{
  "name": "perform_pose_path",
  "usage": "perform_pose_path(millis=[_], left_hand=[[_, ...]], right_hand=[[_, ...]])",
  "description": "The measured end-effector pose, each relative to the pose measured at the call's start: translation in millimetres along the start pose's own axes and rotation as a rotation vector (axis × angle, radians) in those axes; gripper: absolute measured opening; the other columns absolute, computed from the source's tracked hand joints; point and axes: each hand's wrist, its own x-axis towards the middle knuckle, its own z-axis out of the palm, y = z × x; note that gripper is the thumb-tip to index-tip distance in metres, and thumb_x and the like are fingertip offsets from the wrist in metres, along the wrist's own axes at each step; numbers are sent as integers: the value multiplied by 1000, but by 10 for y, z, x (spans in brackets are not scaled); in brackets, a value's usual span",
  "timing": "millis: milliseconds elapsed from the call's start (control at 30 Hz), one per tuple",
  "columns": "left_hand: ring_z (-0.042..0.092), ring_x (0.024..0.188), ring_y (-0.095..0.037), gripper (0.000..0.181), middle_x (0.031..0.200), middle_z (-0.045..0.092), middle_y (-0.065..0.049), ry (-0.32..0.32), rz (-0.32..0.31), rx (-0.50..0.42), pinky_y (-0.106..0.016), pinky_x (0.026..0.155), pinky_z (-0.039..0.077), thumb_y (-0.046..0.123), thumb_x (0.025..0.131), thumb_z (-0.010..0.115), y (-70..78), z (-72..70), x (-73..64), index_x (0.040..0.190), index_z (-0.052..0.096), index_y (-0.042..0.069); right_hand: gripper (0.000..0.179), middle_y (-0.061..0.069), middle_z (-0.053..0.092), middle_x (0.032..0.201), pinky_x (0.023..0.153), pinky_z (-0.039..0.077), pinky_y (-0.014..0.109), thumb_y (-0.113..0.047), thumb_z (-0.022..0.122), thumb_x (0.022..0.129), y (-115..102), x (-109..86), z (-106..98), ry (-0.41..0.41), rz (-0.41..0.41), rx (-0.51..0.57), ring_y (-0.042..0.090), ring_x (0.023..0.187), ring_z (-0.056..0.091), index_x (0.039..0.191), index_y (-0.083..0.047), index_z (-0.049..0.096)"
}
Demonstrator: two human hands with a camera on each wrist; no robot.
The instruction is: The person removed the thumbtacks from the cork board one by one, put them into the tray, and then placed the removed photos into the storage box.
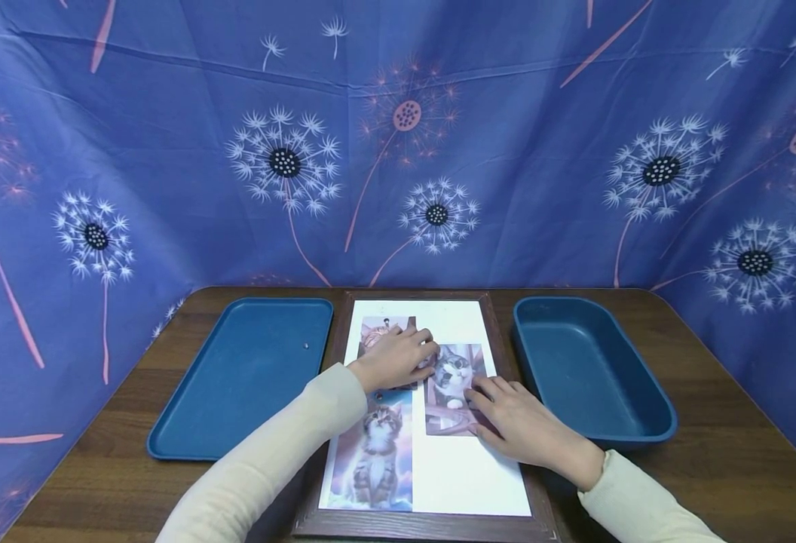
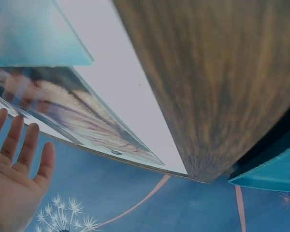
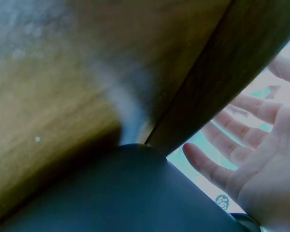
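A white board (image 1: pixel 469 479) in a dark brown wooden frame (image 1: pixel 432 526) lies in the middle of the table. On its right half is a picture of a grey-and-white cat (image 1: pixel 454 377). My left hand (image 1: pixel 399 359) reaches over the board, fingertips at that picture's upper left edge. My right hand (image 1: pixel 523 424) lies at its right edge, fingers spread over the border. Under my left hand, a kitten picture (image 1: pixel 372 333) at the upper left is partly hidden. Below it is a picture of a sitting tabby kitten (image 1: pixel 376 460). Both wrist views show the fingers extended.
A flat blue tray (image 1: pixel 235 385) with a small shiny piece (image 1: pixel 306 346) stands left of the frame. To the right is a deeper blue bin (image 1: pixel 591 369). Small dark pieces sit on the upper left picture and near the top of the tabby picture. A dandelion-print cloth (image 1: pixel 506 151) hangs behind.
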Motion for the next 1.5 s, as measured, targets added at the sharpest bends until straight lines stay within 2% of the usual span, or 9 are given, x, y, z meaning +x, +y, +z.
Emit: perform_pose_path(millis=[367,767,1000,1200,1500], left_hand=[[55,100,-14,34,117,54,1,27,11,-13,-33,82,48,44,92,48,24,27,-10,118,55,22],[55,99,-15,34,116,54,1,24,8,-45,-33,81,47,42,92,48,23,22,-18,118,54,22],[55,101,-15,33,116,55,0,22,-2,-62,-34,84,47,41,92,49,30,21,-22,118,55,21],[55,100,-16,32,115,55,-1,48,8,-74,-35,83,47,40,92,50,25,26,-27,117,56,20],[55,99,-15,32,115,55,0,34,1,-76,-34,82,47,40,92,49,30,12,-20,117,56,21]], right_hand=[[48,13,56,121,88,45,48,-38,61,84,-13,-1,0,21,-20,-18,29,110,54,120,-6,59],[48,12,58,118,87,45,48,-38,63,83,-26,16,-48,15,-37,-30,29,108,56,119,-6,60],[44,10,60,112,86,46,45,-37,63,83,-22,38,-140,76,-66,-76,26,103,57,116,-8,61],[47,13,60,115,83,47,45,-35,66,81,7,45,-288,138,-79,-127,27,102,58,117,-6,60],[46,12,61,111,81,47,45,-31,69,79,143,49,-488,218,-64,-119,28,101,58,115,-4,60]])
